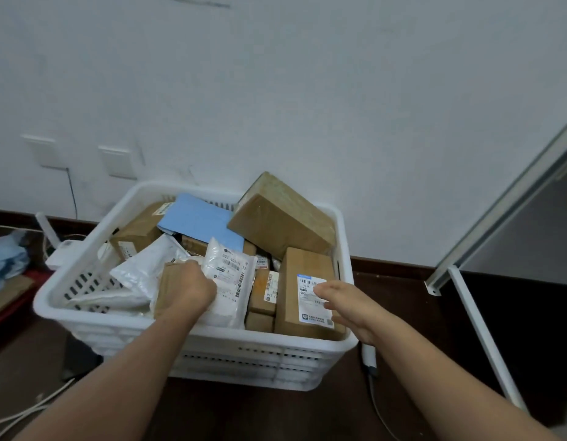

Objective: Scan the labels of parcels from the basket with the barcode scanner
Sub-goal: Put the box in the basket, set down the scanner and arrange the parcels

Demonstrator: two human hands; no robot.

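A white plastic basket on the dark floor holds several parcels. My left hand is closed on the edge of a white bag parcel, whose printed label faces up. Beside it on the right stands a brown box with a white barcode label. My right hand hovers over that box's near right corner. It grips the white barcode scanner, whose handle sticks out below the hand outside the basket, a cable trailing down. The scanner's head is hidden by the hand.
A large brown box leans on the basket's far rim, next to a blue envelope. The white wall rises just behind. A white metal frame stands on the right. Cables and a white device lie on the left.
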